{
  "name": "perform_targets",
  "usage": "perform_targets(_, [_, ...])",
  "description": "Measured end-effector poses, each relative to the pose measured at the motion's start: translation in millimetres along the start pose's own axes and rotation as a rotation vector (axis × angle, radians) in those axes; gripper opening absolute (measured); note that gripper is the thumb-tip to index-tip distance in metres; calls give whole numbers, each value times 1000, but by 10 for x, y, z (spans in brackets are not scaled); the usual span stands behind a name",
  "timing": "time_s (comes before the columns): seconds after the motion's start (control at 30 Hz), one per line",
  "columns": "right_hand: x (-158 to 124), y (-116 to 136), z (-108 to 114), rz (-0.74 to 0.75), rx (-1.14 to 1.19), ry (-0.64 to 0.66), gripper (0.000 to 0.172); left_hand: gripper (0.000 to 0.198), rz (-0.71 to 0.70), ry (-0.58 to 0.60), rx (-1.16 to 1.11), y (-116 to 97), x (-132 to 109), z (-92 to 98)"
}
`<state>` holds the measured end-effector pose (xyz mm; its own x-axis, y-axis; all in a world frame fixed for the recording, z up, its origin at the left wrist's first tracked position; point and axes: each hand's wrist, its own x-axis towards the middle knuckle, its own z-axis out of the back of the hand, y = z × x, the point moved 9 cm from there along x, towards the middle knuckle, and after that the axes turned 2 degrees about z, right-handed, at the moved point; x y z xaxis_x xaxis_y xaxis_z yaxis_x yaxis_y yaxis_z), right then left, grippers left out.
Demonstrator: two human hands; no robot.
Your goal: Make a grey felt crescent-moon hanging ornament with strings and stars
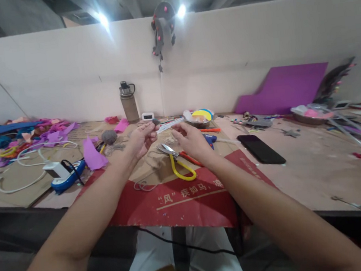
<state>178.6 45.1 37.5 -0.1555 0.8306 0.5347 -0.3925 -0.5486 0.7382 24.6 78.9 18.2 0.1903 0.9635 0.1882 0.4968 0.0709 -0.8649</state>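
My left hand is closed, its fingertips pinching a small dark grey piece. Opposite it, my right hand has its thumb and fingers drawn together; whatever they may hold is too small to make out. Scissors with a yellow handle loop lie below and between the hands, blades apart. An orange-red handle passes partly under my right hand. Just beyond the hands are thin white sticks. A blue tool like a glue gun is right of my right hand, partly hidden.
A grey yarn ball, purple felt and a blue power strip are on the left. A bottle stands by the wall. On the right lie a phone and purple sheet. A red printed sheet overhangs the front edge.
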Motion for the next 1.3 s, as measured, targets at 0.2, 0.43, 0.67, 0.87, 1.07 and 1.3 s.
perform_targets(0.2, [197, -175, -267, -211, 433, 39, 9, 24, 14, 30, 199, 109, -45, -88])
perform_targets(0.43, [52, -367, -345, -377, 699, -1, 12, 30, 37, -33, 315, 164, -17, 29])
perform_targets(0.67, [-34, -431, -300, -424, 760, 0, 11, 30, 28, -5, 262, 182, -5, 7])
perform_targets(0.87, [-24, -302, -266, -325, 551, 49, 12, 25, -23, 35, 389, 132, -90, -150])
perform_targets(1.07, [-153, -93, -104, -90, -589, 361, 24, 18, -272, -26, 460, -183, -103, -78])
perform_targets(1.3, [-631, -119, -349, 22, -1048, 619, 36, 8, -896, -91, 973, -733, -521, -334])
